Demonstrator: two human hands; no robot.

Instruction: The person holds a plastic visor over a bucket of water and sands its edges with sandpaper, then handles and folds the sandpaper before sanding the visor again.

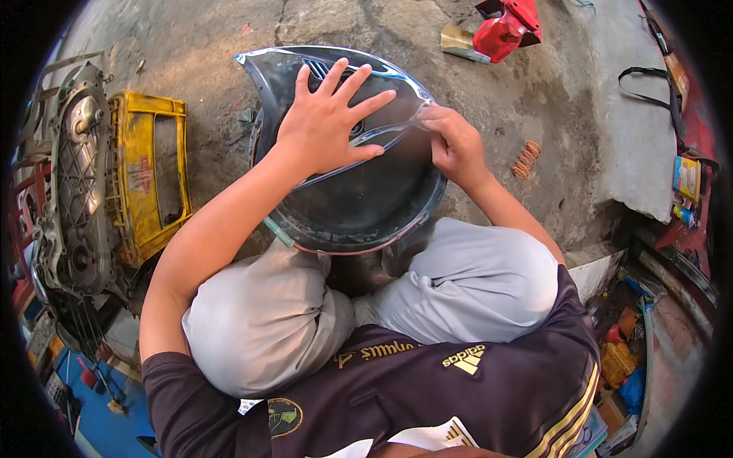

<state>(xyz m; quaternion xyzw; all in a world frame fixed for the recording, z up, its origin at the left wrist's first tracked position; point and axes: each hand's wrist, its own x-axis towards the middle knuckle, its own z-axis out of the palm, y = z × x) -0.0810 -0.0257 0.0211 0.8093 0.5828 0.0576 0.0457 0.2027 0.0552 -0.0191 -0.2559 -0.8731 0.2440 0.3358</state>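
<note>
A dark curved body panel [284, 75], pointed at its upper left, lies in front of my knees with blue-and-white decal stripes [382, 65] along it. Flat on the panel, my left hand [327, 122] has its fingers spread wide. At the panel's right edge my right hand [456, 143] pinches a piece of clear film [421, 116], which looks wrinkled at the fingertips. Beneath the panel is a round black tub-like object [355, 217] with a worn rim, close to my knees. The panel's underside is hidden.
On the concrete floor, a yellow crate [145, 175] stands at left beside a metal engine cover [80, 183]. An orange coil spring [526, 159] lies at right. A red piece [510, 30] sits at the top. Cluttered parts [622, 343] fill the lower right.
</note>
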